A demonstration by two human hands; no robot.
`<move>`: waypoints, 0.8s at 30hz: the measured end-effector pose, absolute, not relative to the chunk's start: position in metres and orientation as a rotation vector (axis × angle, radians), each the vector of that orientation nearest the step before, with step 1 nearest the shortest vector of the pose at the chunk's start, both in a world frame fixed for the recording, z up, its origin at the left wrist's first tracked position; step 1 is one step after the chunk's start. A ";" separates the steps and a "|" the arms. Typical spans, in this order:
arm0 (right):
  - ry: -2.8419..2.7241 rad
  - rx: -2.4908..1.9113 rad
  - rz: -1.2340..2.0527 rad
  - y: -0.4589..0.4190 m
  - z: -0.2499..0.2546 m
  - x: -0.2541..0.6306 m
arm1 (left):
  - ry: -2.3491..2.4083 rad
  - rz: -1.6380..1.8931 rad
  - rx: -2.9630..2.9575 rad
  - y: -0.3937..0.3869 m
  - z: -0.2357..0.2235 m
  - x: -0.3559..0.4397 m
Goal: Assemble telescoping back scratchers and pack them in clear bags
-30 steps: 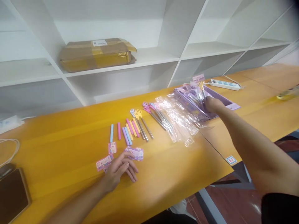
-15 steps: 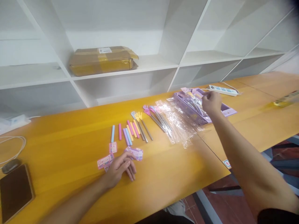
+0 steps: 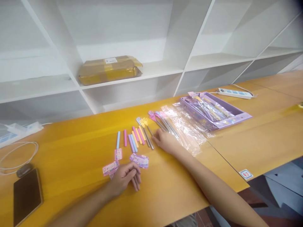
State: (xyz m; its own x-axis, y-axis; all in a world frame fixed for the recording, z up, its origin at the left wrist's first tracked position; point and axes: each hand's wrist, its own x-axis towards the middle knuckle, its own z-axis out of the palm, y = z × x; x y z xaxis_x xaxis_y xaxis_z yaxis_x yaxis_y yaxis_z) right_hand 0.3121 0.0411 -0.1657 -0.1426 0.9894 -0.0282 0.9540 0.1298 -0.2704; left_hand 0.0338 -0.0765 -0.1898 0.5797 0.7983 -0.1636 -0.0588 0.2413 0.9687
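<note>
My right hand (image 3: 166, 141) has its fingertips closed on the metal rod end of a yellow-headed back scratcher (image 3: 145, 121) lying on the table. Beside it are more small back scratchers with metal rods, blue and yellow ones on its left and pink ones (image 3: 152, 116) above it. Further left lies a group of coloured handle tubes (image 3: 130, 143) in blue, pink, purple and yellow. My left hand (image 3: 129, 176) rests on the table, fingers loosely bent and apart, holding nothing. Printed cards (image 3: 140, 161) lie just beyond it, with others (image 3: 110, 167) at its left.
Clear plastic bags (image 3: 187, 132) spread right of the back scratchers. An open purple box (image 3: 236, 118) holds bagged back scratchers. Power strips (image 3: 235, 93) lie at the back right and far left. A phone (image 3: 27, 197) and a mouse (image 3: 24, 170) lie at left. A taped carton (image 3: 111, 71) occupies the shelf.
My right hand has moved left from the purple box to the back scratchers and taken hold of a rod end. My left hand stays by the cards. The view has shifted slightly.
</note>
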 end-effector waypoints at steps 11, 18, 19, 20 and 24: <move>-2.171 -2.087 0.352 0.045 -0.179 0.313 | 0.774 0.647 1.224 -0.077 -0.189 0.033; -2.076 -1.925 0.472 0.044 -0.177 0.321 | 0.777 0.625 1.253 -0.077 -0.186 0.034; -2.057 -1.879 0.493 0.044 -0.175 0.322 | 0.777 0.624 1.255 -0.077 -0.186 0.034; -2.049 -1.822 0.520 0.044 -0.171 0.321 | 0.775 0.623 1.256 -0.077 -0.187 0.034; -2.123 -1.562 0.716 0.050 -0.155 0.311 | 0.771 0.616 1.262 -0.077 -0.190 0.035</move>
